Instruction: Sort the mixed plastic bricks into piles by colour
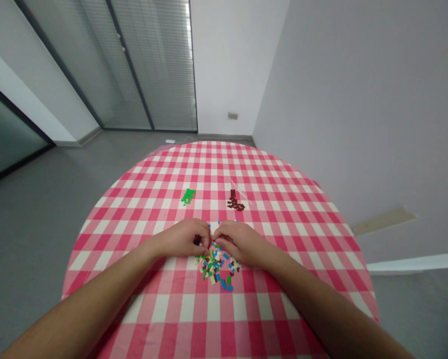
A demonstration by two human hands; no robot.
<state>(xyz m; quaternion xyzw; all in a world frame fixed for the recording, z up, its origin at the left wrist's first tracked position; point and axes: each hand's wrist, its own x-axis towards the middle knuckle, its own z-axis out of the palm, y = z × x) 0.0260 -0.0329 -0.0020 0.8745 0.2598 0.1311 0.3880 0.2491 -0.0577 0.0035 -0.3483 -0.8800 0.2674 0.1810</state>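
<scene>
No lettering, label, brand name, number or sign can be read anywhere in the head view, near or far.

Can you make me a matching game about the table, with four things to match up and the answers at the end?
Things:
1. green pile
2. mixed pile
3. tablecloth
4. brown pile

Clues:
A. beyond the right hand
B. pink and white checks
C. beyond the left hand
D. pieces of many colours together

Right pairs: 1-C, 2-D, 3-B, 4-A
</scene>
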